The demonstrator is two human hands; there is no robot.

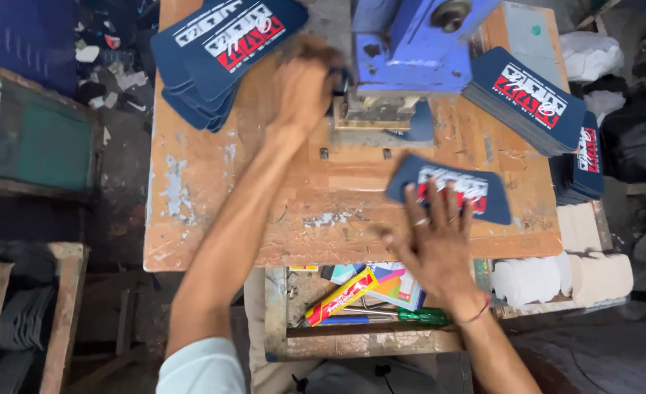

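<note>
From the head camera, the left hand [305, 87] reaches up to the base of the blue press machine [410, 44]. It is motion-blurred, and whether it is clamped on something there cannot be told. The right hand [432, 241] lies flat with fingers spread, its fingertips resting on the near edge of a single navy printed card [450, 186] on the wooden worktop [206, 211].

To handle this well, I judge the fingertips should press lightly and evenly so the card slides flat without buckling, while the other hand stays out from under the press head.

The card is a dark blue die-cut piece with rounded corners, wider at one end, printed with a white and red panel. It lies flat, just in front of the press. Matching stacks sit at the back left [217, 51] and at the right [531, 98] of the worktop. An open drawer [279, 314] below holds a green-handled screwdriver [421, 316] and coloured packets.
</note>
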